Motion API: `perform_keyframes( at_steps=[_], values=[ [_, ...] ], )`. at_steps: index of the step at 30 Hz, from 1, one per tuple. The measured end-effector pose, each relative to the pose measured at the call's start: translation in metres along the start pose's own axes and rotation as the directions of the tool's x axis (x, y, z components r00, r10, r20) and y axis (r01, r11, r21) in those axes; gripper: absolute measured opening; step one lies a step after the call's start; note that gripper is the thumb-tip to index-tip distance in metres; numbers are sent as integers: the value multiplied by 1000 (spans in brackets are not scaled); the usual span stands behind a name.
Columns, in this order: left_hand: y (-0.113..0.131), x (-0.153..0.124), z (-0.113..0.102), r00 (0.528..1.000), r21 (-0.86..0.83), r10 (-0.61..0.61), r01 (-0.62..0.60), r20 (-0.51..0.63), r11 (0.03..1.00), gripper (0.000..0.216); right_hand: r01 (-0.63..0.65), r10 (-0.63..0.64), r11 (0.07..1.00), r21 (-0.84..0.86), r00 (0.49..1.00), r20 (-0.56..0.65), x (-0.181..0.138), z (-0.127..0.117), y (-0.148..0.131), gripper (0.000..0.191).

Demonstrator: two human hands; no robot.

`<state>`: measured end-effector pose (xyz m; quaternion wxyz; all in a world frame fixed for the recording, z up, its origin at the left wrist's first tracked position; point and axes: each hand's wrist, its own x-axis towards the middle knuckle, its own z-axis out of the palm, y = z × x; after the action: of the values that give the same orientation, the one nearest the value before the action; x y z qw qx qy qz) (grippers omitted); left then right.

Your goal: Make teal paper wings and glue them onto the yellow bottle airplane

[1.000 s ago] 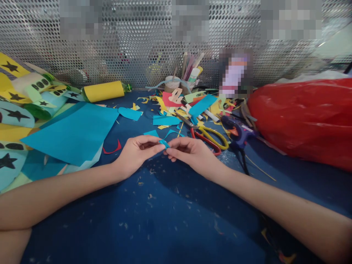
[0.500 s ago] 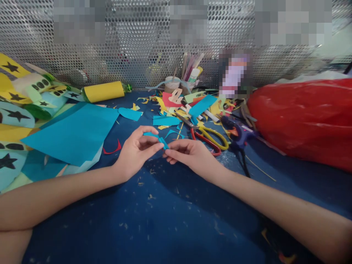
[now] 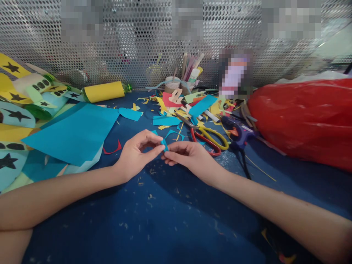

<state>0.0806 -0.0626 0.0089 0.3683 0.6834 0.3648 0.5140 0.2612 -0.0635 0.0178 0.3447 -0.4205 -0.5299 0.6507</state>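
A small folded strip of blue paper (image 3: 164, 145) is pinched between my two hands, above the middle of the dark blue table (image 3: 170, 212). My left hand (image 3: 140, 154) grips its left side between thumb and fingertips. On the other side, my right hand (image 3: 189, 156) closes thumb and fingers on the strip's lower end. Part of the paper is covered by the fingers. Just beyond the hands lie a curved blue paper scrap (image 3: 176, 135) and a rectangular blue piece (image 3: 166, 120). Scissors (image 3: 209, 137) with red and yellow handles rest close to my right hand.
Large blue paper sheets (image 3: 74, 132) and star-marked paper crafts (image 3: 16, 113) lie left. A yellow-wrapped bottle (image 3: 104, 91) is behind them. Paper scraps, a glue gun (image 3: 240, 134) and a pen cup (image 3: 172, 85) stand before the perforated metal panel (image 3: 137, 47). A red bag (image 3: 302, 117) sits right.
My left index finger has come down from its raised position onto the blue strip, pressing it against the thumb. My right hand has barely shifted.
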Motion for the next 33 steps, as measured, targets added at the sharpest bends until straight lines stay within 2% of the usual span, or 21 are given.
perform_keyframes(
  at_steps=[5,10,14,17,25,33],
  values=[
    [0,1,-1,998,-6,-60,60,-28,998,13,-9,9,1000,21,1000,6,1,-1,1,21],
    [-6,5,-4,985,-114,-166,161,-40,980,17,39,-41,999,38,997,60,1,-2,2,22],
    [-9,6,-4,974,-192,-224,211,-47,958,17,111,-109,991,-73,993,39,1,-1,2,24],
    [-7,5,-3,968,-215,-250,238,-30,947,16,154,-154,973,-174,988,16,-1,1,1,15],
    [2,5,-3,978,-181,-209,204,-9,962,13,181,-192,954,-239,981,-22,-3,2,1,15],
    [4,2,-1,990,-88,-136,133,-34,987,13,134,-138,983,-129,990,-23,-1,1,3,19]
  ],
)
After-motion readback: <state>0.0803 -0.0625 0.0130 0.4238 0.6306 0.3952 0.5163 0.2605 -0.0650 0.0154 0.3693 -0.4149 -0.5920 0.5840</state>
